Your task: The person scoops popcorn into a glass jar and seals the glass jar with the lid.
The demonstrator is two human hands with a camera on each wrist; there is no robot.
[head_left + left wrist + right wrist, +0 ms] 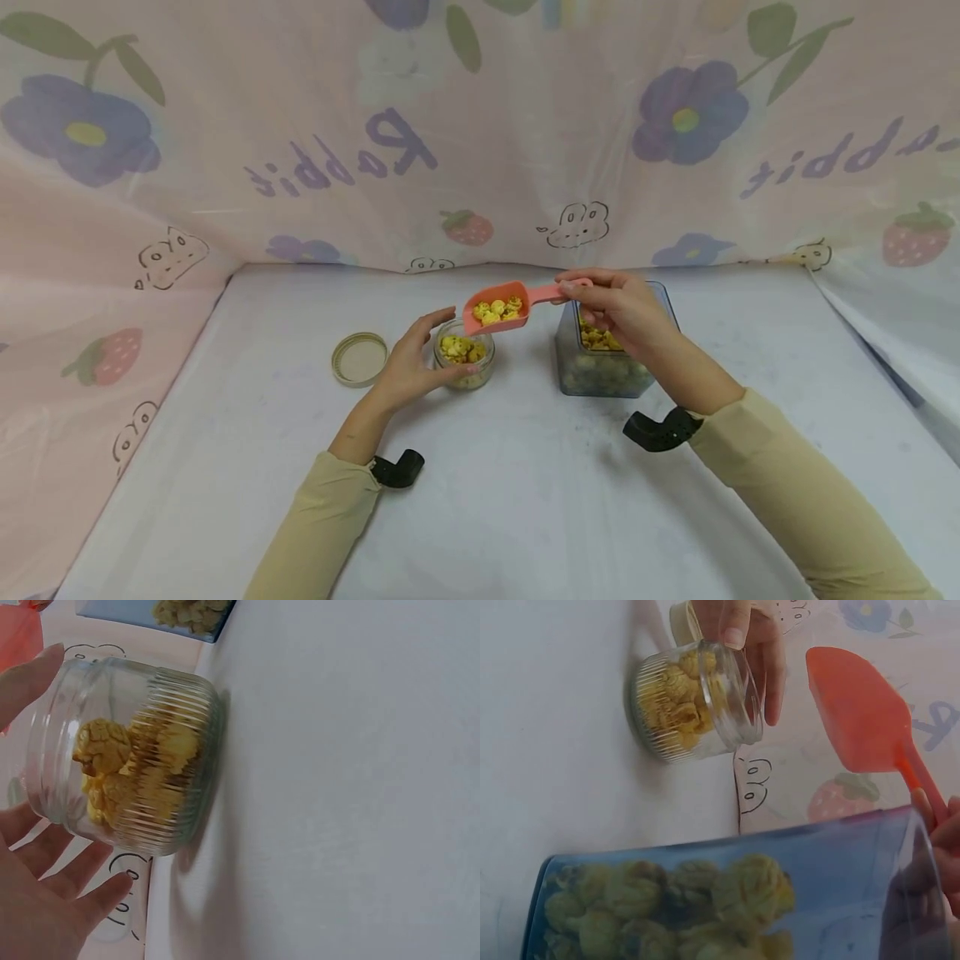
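Note:
My right hand pinches the handle of a pink-orange scoop between thumb and fingers. Several yellow popcorn pieces lie in its bowl, which hangs just above the far rim of a small glass jar. The jar stands upright, partly filled with popcorn. Around its left side my left hand is spread, the thumb at the near rim and the fingers extended behind. Whether those fingers press on the glass is hard to tell. Below my right hand stands a clear bluish container holding more popcorn, partly hidden by that hand.
A round jar lid lies on the white tabletop, left of the jar. Behind the table hangs a pink printed curtain, which also covers the sides. A black curved wrist piece sticks out from each sleeve.

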